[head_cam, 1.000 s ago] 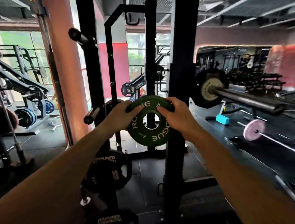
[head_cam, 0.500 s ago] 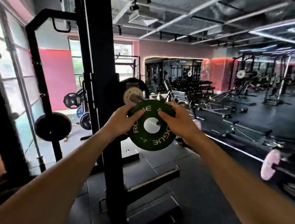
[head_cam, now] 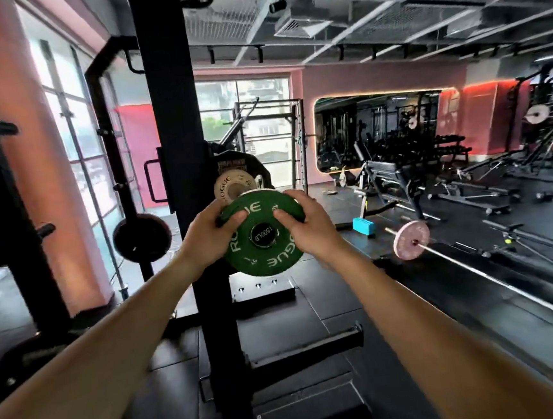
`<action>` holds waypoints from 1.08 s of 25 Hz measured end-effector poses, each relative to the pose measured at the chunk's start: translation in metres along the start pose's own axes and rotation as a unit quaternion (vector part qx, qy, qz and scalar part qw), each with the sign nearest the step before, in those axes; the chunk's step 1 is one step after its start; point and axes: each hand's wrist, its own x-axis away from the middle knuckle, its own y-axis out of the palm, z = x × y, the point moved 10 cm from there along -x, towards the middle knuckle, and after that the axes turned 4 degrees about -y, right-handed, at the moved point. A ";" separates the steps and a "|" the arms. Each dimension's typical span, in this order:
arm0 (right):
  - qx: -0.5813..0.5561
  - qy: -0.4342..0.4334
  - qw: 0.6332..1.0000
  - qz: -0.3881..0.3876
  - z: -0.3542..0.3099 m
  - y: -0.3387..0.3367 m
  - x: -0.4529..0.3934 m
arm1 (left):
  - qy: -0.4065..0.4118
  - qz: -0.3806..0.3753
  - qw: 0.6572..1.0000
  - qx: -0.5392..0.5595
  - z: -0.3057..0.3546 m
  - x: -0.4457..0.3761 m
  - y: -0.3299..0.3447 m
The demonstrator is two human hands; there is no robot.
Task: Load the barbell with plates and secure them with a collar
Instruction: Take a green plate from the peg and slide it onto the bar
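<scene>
I hold a small green plate (head_cam: 265, 253) upright with both hands in the middle of the view. My left hand (head_cam: 209, 237) grips its left rim and my right hand (head_cam: 307, 228) grips its right rim. The end cap of the barbell sleeve (head_cam: 262, 234) shows through the plate's centre hole. Behind it on the same bar sit a white plate (head_cam: 231, 185) and a large black plate (head_cam: 248, 165). No collar is visible.
The black rack upright (head_cam: 179, 151) stands just left of the plate, with its base plate (head_cam: 262, 292) on the floor. A second barbell with a pink plate (head_cam: 411, 240) lies on the floor at right, near a blue block (head_cam: 363, 225). Benches stand further back.
I have turned right from the plate storage side to the end of the racked bar. The green plate, still in both hands, now has its hole lined up over the sleeve end.
</scene>
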 end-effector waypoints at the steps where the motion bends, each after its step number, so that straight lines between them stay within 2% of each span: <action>1: -0.018 0.000 1.000 -0.003 0.006 0.001 -0.004 | 0.002 0.007 1.000 -0.008 0.002 -0.001 0.002; 12: -0.092 0.028 0.993 -0.071 0.057 0.032 -0.067 | -0.084 0.014 0.995 0.043 -0.032 -0.050 0.016; 18: -0.059 0.019 0.993 -0.096 0.084 0.053 -0.121 | -0.119 0.024 0.988 0.098 -0.076 -0.102 0.017; 22: -0.027 0.002 0.995 -0.098 0.098 0.065 -0.154 | -0.074 0.042 0.995 0.052 -0.096 -0.145 0.010; 27: -0.068 0.006 0.989 -0.133 0.116 0.064 -0.181 | 0.004 -0.048 0.995 0.092 -0.099 -0.172 0.010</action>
